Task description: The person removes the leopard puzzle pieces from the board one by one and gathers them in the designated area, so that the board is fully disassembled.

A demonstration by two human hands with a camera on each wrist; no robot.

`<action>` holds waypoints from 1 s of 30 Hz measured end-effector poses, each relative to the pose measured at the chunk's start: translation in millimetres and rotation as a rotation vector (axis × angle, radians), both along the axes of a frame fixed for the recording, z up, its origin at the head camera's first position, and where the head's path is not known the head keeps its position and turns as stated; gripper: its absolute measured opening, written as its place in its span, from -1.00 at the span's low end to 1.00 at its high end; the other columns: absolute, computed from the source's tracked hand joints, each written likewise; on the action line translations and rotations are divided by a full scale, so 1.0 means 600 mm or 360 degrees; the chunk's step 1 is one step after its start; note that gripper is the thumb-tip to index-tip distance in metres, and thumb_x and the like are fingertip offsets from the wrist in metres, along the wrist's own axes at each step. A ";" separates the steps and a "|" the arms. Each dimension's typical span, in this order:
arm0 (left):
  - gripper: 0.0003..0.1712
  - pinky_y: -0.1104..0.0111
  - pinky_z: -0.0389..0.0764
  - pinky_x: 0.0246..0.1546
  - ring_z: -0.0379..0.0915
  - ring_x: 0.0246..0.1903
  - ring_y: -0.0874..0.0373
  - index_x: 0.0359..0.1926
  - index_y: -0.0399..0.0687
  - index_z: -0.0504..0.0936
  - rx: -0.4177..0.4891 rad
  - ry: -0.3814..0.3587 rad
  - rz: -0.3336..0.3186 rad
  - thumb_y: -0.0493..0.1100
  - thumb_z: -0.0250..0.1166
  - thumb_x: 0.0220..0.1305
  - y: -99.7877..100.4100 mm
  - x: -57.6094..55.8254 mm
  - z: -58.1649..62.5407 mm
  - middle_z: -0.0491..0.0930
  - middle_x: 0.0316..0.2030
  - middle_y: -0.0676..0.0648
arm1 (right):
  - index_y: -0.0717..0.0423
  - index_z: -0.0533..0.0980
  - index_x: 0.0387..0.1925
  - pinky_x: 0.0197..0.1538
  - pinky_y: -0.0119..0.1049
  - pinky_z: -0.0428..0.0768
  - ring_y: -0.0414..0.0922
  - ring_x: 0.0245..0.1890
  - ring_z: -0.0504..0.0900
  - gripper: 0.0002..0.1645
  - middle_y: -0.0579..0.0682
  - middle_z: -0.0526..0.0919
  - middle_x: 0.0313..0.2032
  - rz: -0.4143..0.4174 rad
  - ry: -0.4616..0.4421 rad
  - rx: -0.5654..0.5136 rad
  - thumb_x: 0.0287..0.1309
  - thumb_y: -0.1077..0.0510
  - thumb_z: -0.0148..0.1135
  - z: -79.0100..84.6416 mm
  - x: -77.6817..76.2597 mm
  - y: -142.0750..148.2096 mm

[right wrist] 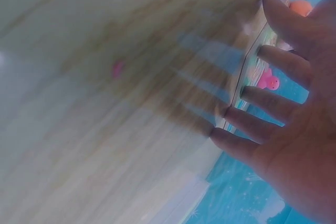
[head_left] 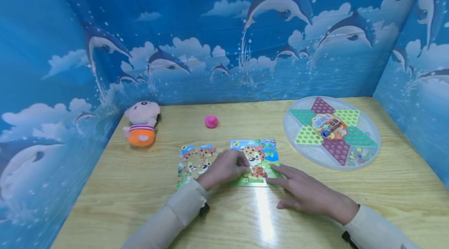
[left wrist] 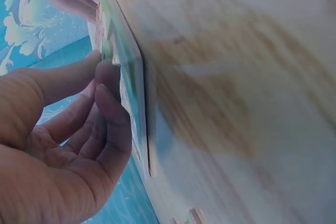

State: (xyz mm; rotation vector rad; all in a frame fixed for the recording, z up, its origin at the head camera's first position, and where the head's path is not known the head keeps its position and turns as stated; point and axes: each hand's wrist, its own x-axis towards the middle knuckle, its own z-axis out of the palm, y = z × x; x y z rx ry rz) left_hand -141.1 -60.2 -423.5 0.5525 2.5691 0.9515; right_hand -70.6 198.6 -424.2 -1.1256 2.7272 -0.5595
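A jigsaw puzzle board (head_left: 270,145) with a spotted leopard cub picture lies flat on the table. My left hand (head_left: 226,167) reaches over its left part, thumb and index finger pinching a small greenish puzzle piece (left wrist: 107,51) close over the board; the fingers hide most of that piece. Spread and fairly straight, the fingers of my right hand (head_left: 308,192) lie along the board's right edge, fingertips right at the rim. Just left of the board are several loose puzzle pieces (head_left: 205,151) with leopard parts, partly covered by my left hand and wrist.
A pink rubber duck (head_left: 211,121) sits behind the loose pieces. At the back left lies a plush doll (head_left: 141,134) in orange. The round Chinese checkers board (head_left: 294,145), with marbles at its rim, occupies the right. Dolphin-print cloth (head_left: 217,46) walls the table (head_left: 115,202).
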 end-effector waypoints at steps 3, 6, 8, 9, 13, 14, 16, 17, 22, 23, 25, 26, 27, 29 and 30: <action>-0.94 0.41 0.61 -0.29 0.55 -0.40 0.28 -0.36 0.02 0.74 0.0044 -0.0045 0.0026 -0.21 0.47 0.20 -0.001 0.000 0.001 0.64 -0.43 0.15 | 0.06 0.53 0.29 0.30 0.23 0.39 0.33 0.37 0.31 -0.27 0.29 0.32 0.42 0.0001 -0.0007 0.0001 0.13 -0.12 0.46 0.001 0.000 -0.001; -0.93 0.40 0.62 -0.31 0.55 -0.41 0.26 -0.38 0.03 0.73 0.0071 -0.0086 0.0044 -0.22 0.46 0.22 -0.002 -0.001 0.002 0.64 -0.44 0.15 | 0.06 0.53 0.29 0.30 0.23 0.39 0.33 0.37 0.32 -0.26 0.29 0.32 0.42 0.0001 -0.0011 0.0001 0.13 -0.12 0.46 0.002 0.000 -0.001; -0.92 0.39 0.62 -0.31 0.55 -0.41 0.25 -0.39 0.03 0.72 0.0085 -0.0103 0.0055 -0.22 0.46 0.22 -0.002 -0.001 0.001 0.63 -0.44 0.14 | 0.05 0.53 0.29 0.30 0.23 0.39 0.33 0.38 0.32 -0.26 0.29 0.32 0.42 -0.0003 -0.0017 0.0004 0.13 -0.12 0.46 0.003 0.000 -0.001; -0.92 0.38 0.62 -0.32 0.55 -0.42 0.24 -0.39 0.04 0.72 0.0089 -0.0108 0.0058 -0.22 0.45 0.23 -0.002 -0.001 0.001 0.63 -0.44 0.14 | 0.05 0.53 0.29 0.30 0.23 0.39 0.33 0.38 0.31 -0.26 0.28 0.32 0.42 -0.0005 -0.0019 0.0006 0.12 -0.12 0.46 0.003 0.000 -0.001; -0.90 0.36 0.62 -0.33 0.56 -0.45 0.23 -0.40 0.06 0.70 0.0104 -0.0110 0.0070 -0.20 0.44 0.25 -0.005 0.000 0.000 0.62 -0.46 0.13 | 0.04 0.52 0.30 0.30 0.24 0.39 0.33 0.38 0.31 -0.26 0.28 0.31 0.42 -0.0011 -0.0024 0.0009 0.12 -0.12 0.46 0.004 0.001 -0.001; -0.90 0.36 0.62 -0.33 0.56 -0.46 0.23 -0.39 0.07 0.70 0.0103 -0.0106 0.0075 -0.18 0.43 0.26 -0.007 0.001 0.001 0.62 -0.46 0.14 | 0.04 0.52 0.30 0.30 0.24 0.38 0.33 0.38 0.31 -0.25 0.29 0.31 0.42 -0.0013 -0.0023 0.0008 0.12 -0.13 0.46 0.004 0.001 -0.001; -0.89 0.35 0.61 -0.31 0.55 -0.45 0.23 -0.40 0.09 0.69 0.0098 -0.0090 0.0077 -0.17 0.42 0.27 -0.011 0.001 0.001 0.62 -0.46 0.14 | 0.04 0.51 0.31 0.30 0.24 0.38 0.33 0.38 0.30 -0.25 0.29 0.30 0.43 -0.0016 -0.0024 0.0003 0.12 -0.13 0.46 0.003 0.001 -0.002; -0.89 0.33 0.61 -0.30 0.55 -0.45 0.23 -0.40 0.09 0.68 0.0102 -0.0087 0.0078 -0.17 0.42 0.28 -0.015 0.001 0.002 0.62 -0.46 0.14 | 0.03 0.51 0.31 0.31 0.25 0.38 0.33 0.38 0.30 -0.25 0.29 0.30 0.43 -0.0017 -0.0025 -0.0001 0.12 -0.13 0.46 0.003 0.000 -0.002; -0.88 0.31 0.62 -0.27 0.58 -0.43 0.22 -0.41 0.09 0.69 0.0128 -0.0079 0.0077 -0.17 0.41 0.29 -0.041 0.003 0.005 0.63 -0.45 0.13 | 0.05 0.51 0.32 0.32 0.25 0.36 0.33 0.39 0.28 -0.23 0.28 0.29 0.44 -0.0026 -0.0046 0.0002 0.11 -0.13 0.47 0.003 0.000 -0.001; -0.89 0.31 0.62 -0.27 0.59 -0.43 0.22 -0.40 0.09 0.69 0.0137 -0.0078 0.0079 -0.17 0.41 0.30 -0.047 0.003 0.007 0.64 -0.45 0.13 | 0.05 0.51 0.32 0.32 0.25 0.35 0.33 0.40 0.28 -0.23 0.28 0.28 0.44 -0.0028 -0.0052 0.0003 0.10 -0.13 0.47 0.003 0.000 -0.001; -0.90 0.30 0.62 -0.28 0.59 -0.44 0.22 -0.39 0.06 0.70 0.0148 -0.0068 0.0088 -0.17 0.40 0.30 -0.061 0.003 0.009 0.64 -0.45 0.12 | 0.05 0.50 0.32 0.32 0.25 0.35 0.33 0.40 0.27 -0.21 0.28 0.28 0.44 -0.0030 -0.0059 0.0005 0.09 -0.12 0.48 0.004 0.000 0.000; -0.91 0.30 0.62 -0.29 0.59 -0.44 0.21 -0.38 0.05 0.70 0.0147 -0.0062 0.0094 -0.17 0.41 0.30 -0.068 0.004 0.011 0.64 -0.46 0.12 | 0.06 0.50 0.32 0.33 0.25 0.35 0.33 0.40 0.27 -0.21 0.28 0.27 0.44 -0.0029 -0.0061 0.0005 0.08 -0.12 0.49 0.005 0.001 0.000; -0.91 0.30 0.62 -0.30 0.59 -0.45 0.21 -0.37 0.04 0.70 0.0142 -0.0054 0.0102 -0.17 0.40 0.30 -0.074 0.005 0.013 0.64 -0.46 0.12 | 0.06 0.50 0.32 0.33 0.25 0.34 0.33 0.40 0.27 -0.20 0.29 0.27 0.44 -0.0027 -0.0061 0.0003 0.07 -0.11 0.49 0.005 0.001 0.000; -0.91 0.30 0.61 -0.31 0.59 -0.46 0.21 -0.37 0.02 0.70 0.0132 -0.0037 0.0117 -0.18 0.40 0.31 -0.088 0.006 0.016 0.63 -0.46 0.11 | 0.06 0.50 0.32 0.33 0.25 0.34 0.33 0.40 0.28 -0.20 0.29 0.27 0.44 -0.0024 -0.0055 0.0002 0.06 -0.11 0.50 0.006 0.001 0.001; -0.91 0.31 0.60 -0.33 0.58 -0.46 0.21 -0.37 0.02 0.69 0.0124 -0.0035 0.0125 -0.18 0.40 0.31 -0.095 0.007 0.018 0.62 -0.46 0.10 | 0.06 0.50 0.32 0.32 0.25 0.34 0.33 0.40 0.28 -0.19 0.29 0.27 0.44 -0.0024 -0.0053 0.0003 0.05 -0.11 0.50 0.006 0.001 0.002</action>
